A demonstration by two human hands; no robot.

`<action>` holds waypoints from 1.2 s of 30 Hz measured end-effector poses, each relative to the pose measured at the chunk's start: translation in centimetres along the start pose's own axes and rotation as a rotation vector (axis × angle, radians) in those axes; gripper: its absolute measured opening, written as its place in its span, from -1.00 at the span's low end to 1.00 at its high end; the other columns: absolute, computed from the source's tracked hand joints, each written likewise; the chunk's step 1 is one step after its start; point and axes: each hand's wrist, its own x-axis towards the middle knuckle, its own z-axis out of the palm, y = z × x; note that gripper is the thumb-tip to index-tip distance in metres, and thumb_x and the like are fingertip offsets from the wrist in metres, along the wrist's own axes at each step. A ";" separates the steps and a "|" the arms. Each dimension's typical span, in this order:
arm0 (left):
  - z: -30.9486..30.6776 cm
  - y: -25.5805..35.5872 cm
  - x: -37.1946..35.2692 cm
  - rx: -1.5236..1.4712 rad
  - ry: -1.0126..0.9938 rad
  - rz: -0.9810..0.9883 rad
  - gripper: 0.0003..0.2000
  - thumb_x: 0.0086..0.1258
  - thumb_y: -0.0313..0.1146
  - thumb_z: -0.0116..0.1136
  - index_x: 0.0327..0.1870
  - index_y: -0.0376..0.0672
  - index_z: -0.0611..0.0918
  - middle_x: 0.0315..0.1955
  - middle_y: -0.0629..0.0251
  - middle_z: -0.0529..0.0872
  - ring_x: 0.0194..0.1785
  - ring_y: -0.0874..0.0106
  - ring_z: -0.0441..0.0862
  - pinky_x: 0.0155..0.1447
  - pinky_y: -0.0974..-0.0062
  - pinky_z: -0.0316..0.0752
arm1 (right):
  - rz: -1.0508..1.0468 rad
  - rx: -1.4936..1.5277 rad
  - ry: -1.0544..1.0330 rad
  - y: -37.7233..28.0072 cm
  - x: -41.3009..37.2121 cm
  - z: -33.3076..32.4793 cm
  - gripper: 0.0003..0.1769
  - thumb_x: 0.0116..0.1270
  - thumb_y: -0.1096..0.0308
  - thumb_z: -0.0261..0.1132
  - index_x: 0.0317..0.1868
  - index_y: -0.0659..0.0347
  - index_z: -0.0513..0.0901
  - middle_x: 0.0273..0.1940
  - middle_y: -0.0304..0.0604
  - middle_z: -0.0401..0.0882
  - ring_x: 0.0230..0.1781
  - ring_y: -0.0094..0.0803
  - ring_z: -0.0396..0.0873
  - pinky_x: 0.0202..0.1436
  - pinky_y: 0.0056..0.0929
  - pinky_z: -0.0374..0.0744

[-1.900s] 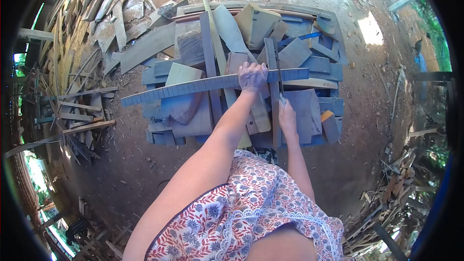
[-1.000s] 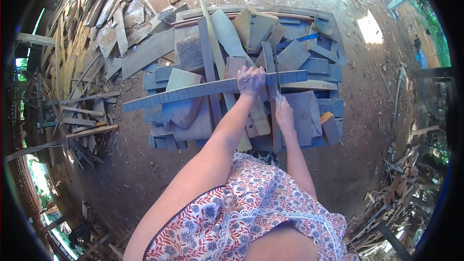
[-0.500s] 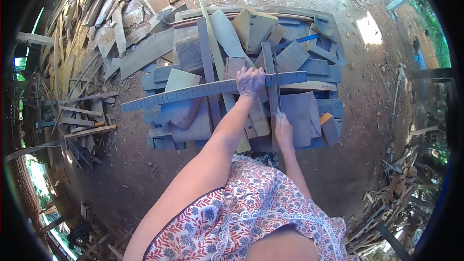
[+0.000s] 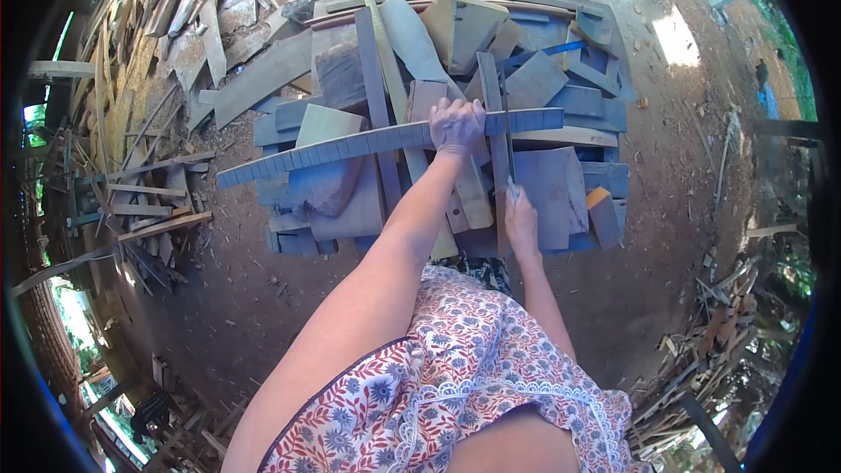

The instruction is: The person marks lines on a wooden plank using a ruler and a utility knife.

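Observation:
In the head view, my left hand (image 4: 456,127) is closed over a long, slightly curved wooden strip (image 4: 324,154) marked with evenly spaced cross lines. The strip lies crosswise over a pile of boards. My right hand (image 4: 521,217) is wrapped round the handle of a thin-bladed saw (image 4: 508,136), whose blade points away from me. That blade crosses the strip to the right of my left hand; how deep it sits in the wood cannot be made out. A narrow upright-lying board (image 4: 493,96) runs beneath the strip, just left of the blade.
Under the strip are stacked offcuts, including a pale block (image 4: 328,127), a wide board (image 4: 545,197) and a chunky angled block (image 4: 460,31). Scrap wood (image 4: 166,201) is heaped at the left, with more sticks (image 4: 723,333) at the lower right on the dirt floor.
The whole scene sits slightly higher in view, as the camera has tilted. My left hand keeps its hold on the strip, and the saw stays across it in my right hand.

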 end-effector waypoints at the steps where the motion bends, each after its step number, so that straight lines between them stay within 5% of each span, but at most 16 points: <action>1: 0.2 0.2 0.3 -0.006 0.016 -0.005 -0.66 0.24 -0.21 0.03 -0.72 -0.13 0.63 -0.63 0.28 0.62 -0.40 0.30 0.52 -0.24 0.34 0.35 | -0.002 -0.004 0.003 0.0 1.3 -0.1 -0.66 0.46 0.17 -0.04 0.02 0.23 0.45 -0.27 0.28 0.58 -0.20 0.27 0.52 -0.16 0.14 0.44; 36: 0.0 0.0 0.0 0.031 -0.031 0.020 -0.65 0.30 -0.22 -0.04 -0.69 -0.10 0.62 -0.63 0.32 0.60 -0.40 0.29 0.52 -0.25 0.31 0.36 | -0.011 0.046 0.014 0.3 0.5 0.2 -0.66 0.45 0.15 -0.03 0.00 0.24 0.45 -0.25 0.28 0.58 -0.19 0.29 0.51 -0.16 0.14 0.43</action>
